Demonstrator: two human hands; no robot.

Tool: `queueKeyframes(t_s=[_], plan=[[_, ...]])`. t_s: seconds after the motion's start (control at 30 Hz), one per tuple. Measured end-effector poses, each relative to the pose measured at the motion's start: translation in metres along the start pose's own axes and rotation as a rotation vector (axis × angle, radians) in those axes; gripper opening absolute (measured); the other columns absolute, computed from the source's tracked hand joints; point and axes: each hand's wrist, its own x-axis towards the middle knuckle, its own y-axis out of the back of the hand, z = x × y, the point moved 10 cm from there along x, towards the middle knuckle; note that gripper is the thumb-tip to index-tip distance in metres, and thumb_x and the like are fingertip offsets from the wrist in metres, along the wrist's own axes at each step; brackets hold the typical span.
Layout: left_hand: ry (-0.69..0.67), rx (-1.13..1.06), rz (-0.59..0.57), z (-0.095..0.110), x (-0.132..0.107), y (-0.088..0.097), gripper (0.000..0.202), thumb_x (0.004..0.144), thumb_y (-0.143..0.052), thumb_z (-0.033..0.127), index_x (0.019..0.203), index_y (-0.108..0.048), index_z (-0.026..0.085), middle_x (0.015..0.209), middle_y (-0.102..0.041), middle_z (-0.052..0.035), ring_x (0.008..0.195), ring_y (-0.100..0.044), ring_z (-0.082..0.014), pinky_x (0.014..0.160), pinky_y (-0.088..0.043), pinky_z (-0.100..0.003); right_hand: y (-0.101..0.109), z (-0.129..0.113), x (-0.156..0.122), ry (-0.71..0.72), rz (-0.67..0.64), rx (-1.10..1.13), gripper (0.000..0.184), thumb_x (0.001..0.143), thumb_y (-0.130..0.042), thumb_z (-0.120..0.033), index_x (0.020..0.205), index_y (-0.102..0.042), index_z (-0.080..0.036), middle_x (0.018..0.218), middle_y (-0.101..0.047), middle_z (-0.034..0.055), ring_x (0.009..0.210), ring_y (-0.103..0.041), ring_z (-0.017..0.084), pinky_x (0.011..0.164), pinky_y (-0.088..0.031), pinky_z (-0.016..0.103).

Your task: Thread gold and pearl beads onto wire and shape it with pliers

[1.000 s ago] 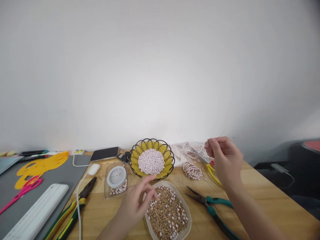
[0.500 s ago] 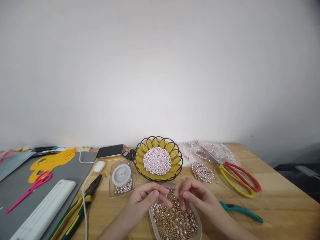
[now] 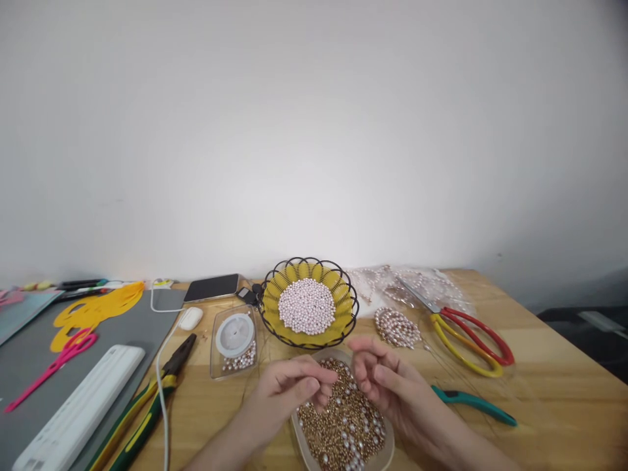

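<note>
My left hand [image 3: 289, 389] hovers above the left part of a pale plastic tub [image 3: 300, 439], thumb close against the curled fingers and index finger pointing right. Whatever it pinches is too small to make out. Opposite it, over the tub's right side, is my right hand [image 3: 390, 383], its fingers bent and the thumb near them; a held thing, if any, cannot be seen. Small gold beads [image 3: 326, 422] and larger pearly beads fill the tub. Just beyond stands a yellow basket with a black wire rim [image 3: 265, 320], holding pinkish-white beads [image 3: 307, 306].
Left of the basket lie a clear box with a white spool [image 3: 235, 335], a phone [image 3: 212, 287], long-nose pliers [image 3: 169, 376] and a white cable [image 3: 159, 376]. To the right are coiled bead strands [image 3: 397, 327], red-and-yellow scissors [image 3: 471, 333] and a teal-handled tool [image 3: 478, 404].
My right hand has risen slightly and its fingers have shifted, so the hands are a little further apart. The view has tilted slightly, moving the table items up.
</note>
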Motion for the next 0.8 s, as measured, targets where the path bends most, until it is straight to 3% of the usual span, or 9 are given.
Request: queueKeyframes(t_s=[0.07,0.23,0.4,0.47,0.67,0.8], plan=[[0.010,-0.012,0.025,-0.003,0.001,0.003,0.028,0.082,-0.085,0.049,0.097,-0.087,0.025,0.082,-0.070,-0.0038,0.072,-0.065,-0.0094,0.068,-0.052,-0.018,0.001,-0.002,0.001,-0.019,0.017,0.045,0.032,0.072,-0.098,-0.038,0.093,-0.078,-0.026,0.073,-0.074,-0.0025,0.061,-0.066,0.007,0.062,-0.053,0.013],[0.025,-0.011,0.047,-0.002,0.001,0.005,0.031,0.078,-0.087,0.052,0.094,-0.088,0.025,0.076,-0.074,-0.0034,0.068,-0.064,-0.0084,0.068,-0.053,-0.017,0.002,0.002,0.002,-0.052,0.035,0.119,0.033,0.070,-0.099,-0.037,0.077,-0.070,-0.023,0.064,-0.076,-0.0031,0.053,-0.065,0.007,0.054,-0.051,0.012],[0.070,0.036,-0.026,0.001,-0.001,-0.005,0.026,0.079,-0.088,0.046,0.093,-0.088,0.023,0.083,-0.077,-0.0056,0.076,-0.071,-0.0112,0.074,-0.056,-0.018,0.003,-0.001,-0.001,-0.030,0.054,0.151,0.030,0.068,-0.101,-0.038,0.076,-0.074,-0.024,0.102,-0.085,0.0008,0.086,-0.076,0.011,0.076,-0.058,0.015],[0.074,0.043,-0.035,0.002,-0.001,-0.008,0.024,0.080,-0.088,0.045,0.093,-0.088,0.025,0.084,-0.077,-0.0053,0.077,-0.072,-0.0116,0.075,-0.057,-0.018,0.004,0.000,-0.001,-0.035,0.059,0.165,0.026,0.070,-0.099,-0.037,0.080,-0.078,-0.026,0.108,-0.085,-0.0002,0.095,-0.078,0.012,0.083,-0.059,0.016],[0.004,0.024,-0.003,0.007,0.001,-0.006,0.026,0.081,-0.086,0.047,0.091,-0.088,0.023,0.080,-0.077,-0.0053,0.075,-0.071,-0.0115,0.073,-0.056,-0.018,0.007,0.003,0.000,-0.062,0.083,0.190,0.023,0.071,-0.099,-0.035,0.084,-0.082,-0.027,0.104,-0.086,-0.0011,0.094,-0.079,0.011,0.082,-0.060,0.013],[-0.052,-0.034,0.083,0.008,0.002,0.007,0.023,0.079,-0.089,0.045,0.086,-0.087,0.023,0.099,-0.081,-0.0066,0.084,-0.073,-0.0133,0.079,-0.057,-0.020,0.007,0.003,0.002,-0.070,0.089,0.202,0.024,0.069,-0.100,-0.034,0.081,-0.080,-0.026,0.098,-0.086,-0.0025,0.090,-0.080,0.009,0.079,-0.060,0.011]])
